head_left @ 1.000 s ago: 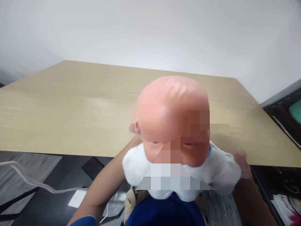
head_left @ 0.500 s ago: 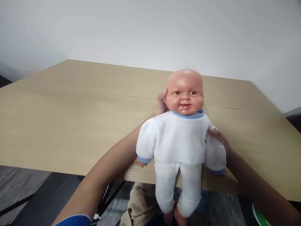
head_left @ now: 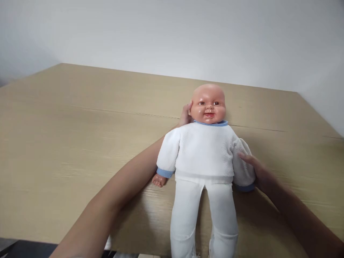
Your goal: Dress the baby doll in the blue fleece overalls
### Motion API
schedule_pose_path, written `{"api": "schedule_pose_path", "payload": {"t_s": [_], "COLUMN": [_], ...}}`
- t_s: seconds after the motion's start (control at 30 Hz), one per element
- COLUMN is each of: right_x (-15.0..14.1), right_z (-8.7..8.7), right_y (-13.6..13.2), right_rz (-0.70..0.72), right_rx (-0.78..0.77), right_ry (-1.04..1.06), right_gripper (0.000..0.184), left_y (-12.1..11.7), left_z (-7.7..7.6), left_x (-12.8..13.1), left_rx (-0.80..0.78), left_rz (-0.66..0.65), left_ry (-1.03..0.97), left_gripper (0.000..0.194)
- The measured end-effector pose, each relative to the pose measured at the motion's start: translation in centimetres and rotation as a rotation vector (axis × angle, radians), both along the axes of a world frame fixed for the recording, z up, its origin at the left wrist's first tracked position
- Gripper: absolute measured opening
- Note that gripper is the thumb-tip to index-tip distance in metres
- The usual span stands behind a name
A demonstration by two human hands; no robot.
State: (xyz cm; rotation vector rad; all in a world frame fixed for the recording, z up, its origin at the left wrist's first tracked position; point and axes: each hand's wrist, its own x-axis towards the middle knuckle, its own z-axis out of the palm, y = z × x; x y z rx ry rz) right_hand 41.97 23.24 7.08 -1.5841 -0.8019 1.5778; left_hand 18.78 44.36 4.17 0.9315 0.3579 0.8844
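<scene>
A baby doll [head_left: 205,150] in a white fleece suit with blue trim lies face up on the light wooden table [head_left: 80,118], head away from me, legs toward the near edge. My left hand [head_left: 185,115] is tucked behind the doll's head and neck; only a few fingers show beside its ear. My right hand [head_left: 258,173] rests against the doll's sleeve on the right, thumb on the fleece, other fingers hidden behind the arm.
The table fills most of the view and meets a plain white wall at the back. A seam line runs across the tabletop behind the doll. A dark strip of floor shows at the bottom left.
The doll went from held close in front of the camera, to sitting at the table's edge, to lying back further onto the table. Both hands stayed on it.
</scene>
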Motion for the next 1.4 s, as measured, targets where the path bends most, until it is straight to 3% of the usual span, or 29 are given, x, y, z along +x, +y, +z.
{"api": "schedule_pose_path", "payload": {"t_s": [0.17, 0.37, 0.6, 0.8, 1.03, 1.4], "right_x": [0.1, -0.5, -0.1, -0.3, -0.3, -0.3], "right_z": [-1.5, -2.4, -3.2, -3.2, -3.5, -3.5], "right_y": [-0.4, -1.1, -1.2, -1.3, -1.5, -1.5], "right_rz": [0.046, 0.068, 0.061, 0.078, 0.077, 0.077], "right_rx": [0.221, 0.401, 0.422, 0.428, 0.419, 0.421], "right_ry": [-0.208, -0.556, -0.695, -0.760, -0.770, -0.781], "right_gripper": [0.081, 0.078, 0.083, 0.077, 0.077, 0.075], "left_y": [2.4, 3.2, 4.3, 4.9, 5.2, 5.5], "left_z": [-0.7, 0.2, 0.9, 0.7, 0.6, 0.3], "left_x": [-1.0, -2.9, -3.1, -2.7, -2.8, -2.8], "left_rx": [0.038, 0.027, -0.007, 0.058, 0.108, 0.056], "left_rz": [0.022, -0.056, -0.076, -0.096, -0.079, -0.104], "left_ry": [-0.027, 0.069, 0.093, 0.081, 0.103, 0.098], "left_gripper": [0.076, 0.086, 0.085, 0.081, 0.069, 0.060]}}
